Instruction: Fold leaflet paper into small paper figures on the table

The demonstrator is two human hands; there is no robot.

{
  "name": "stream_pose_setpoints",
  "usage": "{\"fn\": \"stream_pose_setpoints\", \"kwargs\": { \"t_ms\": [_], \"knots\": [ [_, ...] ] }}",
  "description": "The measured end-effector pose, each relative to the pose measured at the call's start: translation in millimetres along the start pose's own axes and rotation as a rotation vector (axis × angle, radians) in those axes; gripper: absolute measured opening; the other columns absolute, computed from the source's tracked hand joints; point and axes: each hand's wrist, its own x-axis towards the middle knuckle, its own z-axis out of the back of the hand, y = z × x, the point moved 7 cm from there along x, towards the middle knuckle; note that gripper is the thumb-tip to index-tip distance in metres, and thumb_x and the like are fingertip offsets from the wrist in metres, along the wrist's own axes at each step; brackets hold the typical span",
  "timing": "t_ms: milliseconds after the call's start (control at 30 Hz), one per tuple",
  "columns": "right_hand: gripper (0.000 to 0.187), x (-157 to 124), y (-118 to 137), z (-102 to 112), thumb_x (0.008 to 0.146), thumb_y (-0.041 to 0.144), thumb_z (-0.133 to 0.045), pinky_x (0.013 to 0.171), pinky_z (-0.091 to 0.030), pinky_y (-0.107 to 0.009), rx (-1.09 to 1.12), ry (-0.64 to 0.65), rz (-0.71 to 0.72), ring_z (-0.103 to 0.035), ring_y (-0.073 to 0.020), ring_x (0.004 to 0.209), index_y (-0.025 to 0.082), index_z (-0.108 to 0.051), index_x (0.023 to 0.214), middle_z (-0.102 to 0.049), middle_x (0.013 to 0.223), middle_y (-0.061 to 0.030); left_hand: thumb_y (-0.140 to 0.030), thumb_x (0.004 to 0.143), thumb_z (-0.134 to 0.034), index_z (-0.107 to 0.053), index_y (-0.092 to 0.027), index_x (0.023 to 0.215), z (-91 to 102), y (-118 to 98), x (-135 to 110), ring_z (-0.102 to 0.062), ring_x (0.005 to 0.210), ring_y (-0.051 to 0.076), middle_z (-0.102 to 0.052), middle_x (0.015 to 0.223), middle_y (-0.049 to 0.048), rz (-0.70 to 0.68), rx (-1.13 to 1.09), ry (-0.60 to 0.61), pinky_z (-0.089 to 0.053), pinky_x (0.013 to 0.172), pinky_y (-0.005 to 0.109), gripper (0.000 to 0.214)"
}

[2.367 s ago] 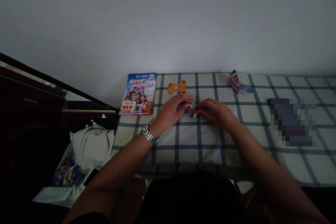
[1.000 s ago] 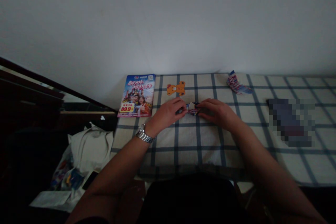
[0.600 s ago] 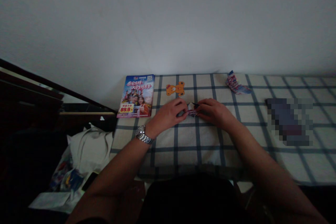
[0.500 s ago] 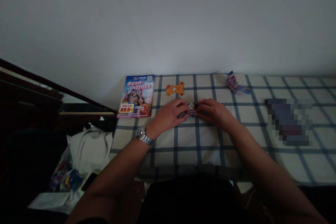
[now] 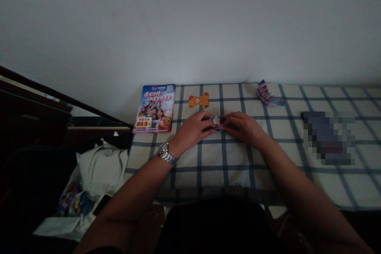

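Between my two hands is a small piece of folded printed paper [image 5: 218, 126], dark blue and pinkish with a pale patch showing. My left hand [image 5: 199, 127], with a metal watch on its wrist, pinches the left part of it. On the other side my right hand [image 5: 242, 127] grips the right end between thumb and fingers. Much of the paper is hidden by the fingers. Just beyond my left hand lies a flat orange bear cutout [image 5: 199, 100] on the checked cloth [image 5: 208, 162].
A stack of printed flyers [image 5: 154, 109] lies at the table's left end. Pleated printed paper [image 5: 268, 96] sits at the back right, against a pale wall [image 5: 208, 27]. A blurred dark object [image 5: 326, 137] lies on the right. White bags [image 5: 102, 166] stand lower left.
My left hand has shifted slightly to the right, closer to my right hand. The pale patch of the paper now shows more plainly between the fingers.
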Motion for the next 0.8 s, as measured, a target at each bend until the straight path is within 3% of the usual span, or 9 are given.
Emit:
{"fn": "stream_pose_setpoints", "kwargs": {
  "t_ms": [433, 800],
  "knots": [
    [0.014, 2.3, 1.9, 0.0, 0.097, 0.030, -0.072, 0.092, -0.059, -0.044, 0.033, 0.005, -0.051, -0.070, -0.0275, 0.105, 0.026, -0.073, 0.110, -0.073, 0.113, -0.0092, -0.028, 0.099, -0.071, -0.072, -0.022, 0.103, 0.4, 1.3, 1.5, -0.065, 0.110, 0.022, -0.065, 0.118, 0.0057, 0.006, -0.043, -0.045, -0.057, 0.095, 0.040, 0.008],
    [0.010, 3.8, 4.6, 0.2, 0.100, 0.030, -0.067, 0.088, -0.060, -0.044, 0.031, -0.017, -0.064, -0.070, -0.0268, 0.100, 0.025, -0.075, 0.103, -0.071, 0.110, -0.0102, -0.035, 0.099, -0.071, -0.074, -0.022, 0.101, 1.8, 2.6, 1.3, -0.065, 0.108, 0.022, -0.067, 0.115, 0.0055, 0.015, -0.058, -0.072, -0.056, 0.096, 0.041, 0.013]
  ]
}}
